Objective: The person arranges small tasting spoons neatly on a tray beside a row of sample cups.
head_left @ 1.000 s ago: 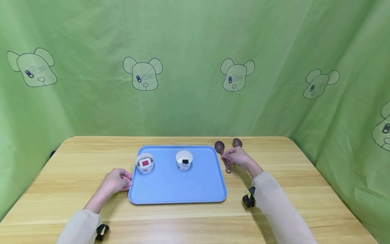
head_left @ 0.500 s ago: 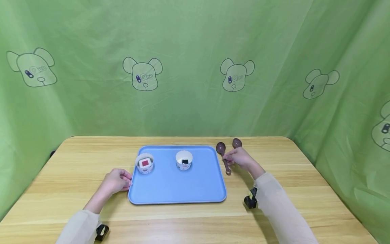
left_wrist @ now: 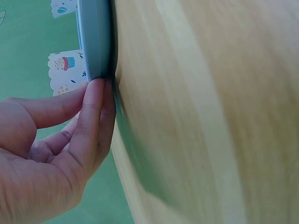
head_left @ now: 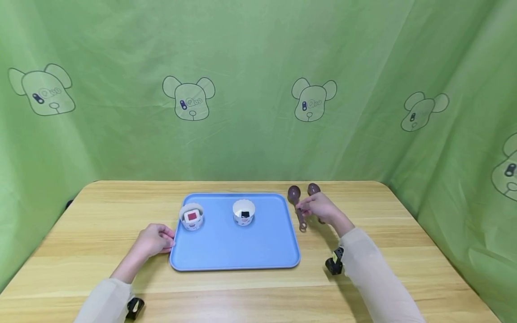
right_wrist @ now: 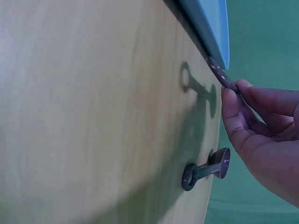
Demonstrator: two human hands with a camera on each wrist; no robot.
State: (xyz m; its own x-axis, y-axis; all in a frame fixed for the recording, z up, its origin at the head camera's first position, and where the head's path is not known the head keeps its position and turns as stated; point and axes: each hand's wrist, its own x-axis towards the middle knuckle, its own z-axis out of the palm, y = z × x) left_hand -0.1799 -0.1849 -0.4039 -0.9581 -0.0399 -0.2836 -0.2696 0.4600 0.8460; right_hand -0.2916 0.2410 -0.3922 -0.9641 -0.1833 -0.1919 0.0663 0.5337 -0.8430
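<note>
A blue tray (head_left: 238, 253) lies on the table. My left hand (head_left: 153, 238) pinches its left rim between thumb and fingers, as the left wrist view shows close up. Two paper cups stand on the tray: the left cup (head_left: 197, 224) holds a white block with a red top, and the middle cup (head_left: 248, 220) a piece with a black top. Just beyond the tray's right edge, my right hand (head_left: 320, 207) pinches a brown spoon (head_left: 294, 193) by its handle; its shadow lies apart from it in the right wrist view. A second brown spoon (right_wrist: 205, 171) rests beside that hand.
The wooden table (head_left: 226, 300) has its far edge close behind the spoons. A green curtain (head_left: 250, 148) with bear-head prints hangs behind and at both sides. Dark wrist cameras are strapped at both cuffs.
My right hand has shifted slightly to the right with the spoon. More of the second spoon's handle end now shows. The left hand, tray and cups stay in place.
</note>
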